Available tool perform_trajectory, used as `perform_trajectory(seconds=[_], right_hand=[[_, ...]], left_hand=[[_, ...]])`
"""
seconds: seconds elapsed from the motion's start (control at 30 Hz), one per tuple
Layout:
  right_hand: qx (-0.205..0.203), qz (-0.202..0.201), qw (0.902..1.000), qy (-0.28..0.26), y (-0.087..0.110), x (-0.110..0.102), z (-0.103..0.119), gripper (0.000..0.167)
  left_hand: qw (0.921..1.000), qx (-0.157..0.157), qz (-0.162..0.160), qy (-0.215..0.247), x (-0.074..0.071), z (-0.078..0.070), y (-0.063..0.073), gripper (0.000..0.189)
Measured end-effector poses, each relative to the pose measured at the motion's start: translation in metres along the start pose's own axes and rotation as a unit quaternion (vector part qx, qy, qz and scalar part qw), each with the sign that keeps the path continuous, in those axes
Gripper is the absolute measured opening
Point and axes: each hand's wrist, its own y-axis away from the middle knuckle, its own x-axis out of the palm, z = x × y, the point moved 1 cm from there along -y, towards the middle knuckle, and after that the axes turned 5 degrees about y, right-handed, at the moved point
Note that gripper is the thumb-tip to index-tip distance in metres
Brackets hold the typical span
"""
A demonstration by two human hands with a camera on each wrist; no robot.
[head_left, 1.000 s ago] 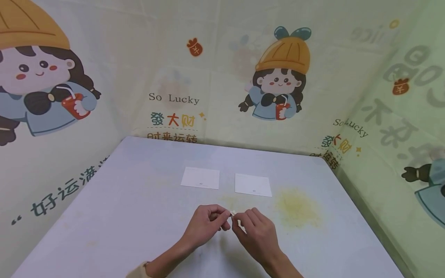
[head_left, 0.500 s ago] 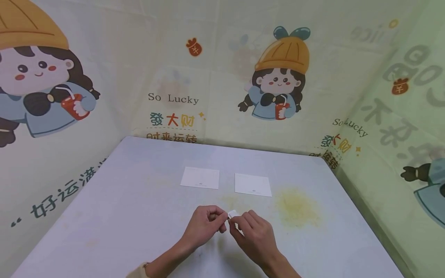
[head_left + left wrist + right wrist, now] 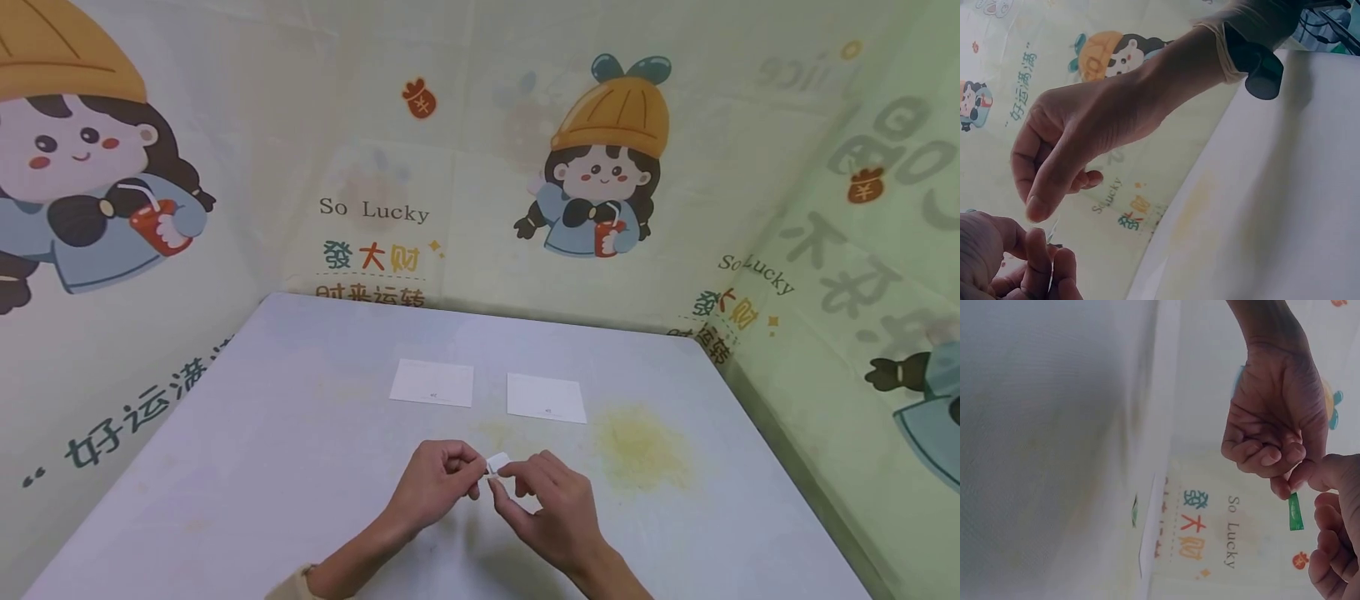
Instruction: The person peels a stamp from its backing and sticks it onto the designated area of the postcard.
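Small white slip [image 3: 497,461] held between both hands above the near part of the table [image 3: 262,475].
Left hand [image 3: 435,487]: thumb and forefinger pinch the slip's left end. Right hand [image 3: 553,510]: thumb and forefinger, set narrow, grip its right side. Step in hand, as judged: two-handed fingertip manipulation of the slip; whether folding or unfolding cannot be told. The next move likely calls for a light, steady pinch. The fingertips partly obscure the slip. Beyond, right: yellow stain [image 3: 641,448]. Farther: right card [image 3: 546,398] and left card [image 3: 432,383], lying flat, apart. Far: printed fabric backdrop [image 3: 480,208].
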Motion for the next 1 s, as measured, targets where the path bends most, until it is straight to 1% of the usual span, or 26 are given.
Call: perform_trajectory(seconds=[0.1,0.3,0.53,0.63,0.9,1.0], right_hand=[[0.007,0.001,1.0000,-0.006,-0.0005,-0.0014,0.0008,0.016],[0.028,0.026,0.9992,0.002,0.0010,-0.0017,0.0032,0.021],[0.029,0.025,0.9993,0.002,0.0027,0.0006,0.0026,0.019],[0.035,0.033,0.9988,0.004,0.0038,0.0006,0.0034,0.019],[0.045,0.050,0.9977,0.005,0.0050,0.0010,0.0048,0.023],[0.039,0.049,0.9980,0.006,0.0060,0.0014,0.0046,0.024]], left_hand=[[1.0000,0.001,0.005,-0.008,-0.0033,-0.0018,0.0000,0.013],[0.9995,0.001,0.020,-0.026,-0.0085,-0.0051,0.0002,0.017],[0.9986,0.003,0.050,-0.018,-0.0100,-0.0055,0.0018,0.016],[0.9980,0.001,0.061,-0.016,-0.0105,-0.0050,0.0025,0.016],[0.9973,0.008,0.071,-0.016,-0.0106,-0.0039,0.0028,0.016],[0.9973,0.007,0.072,-0.013,-0.0103,-0.0036,0.0030,0.015]])
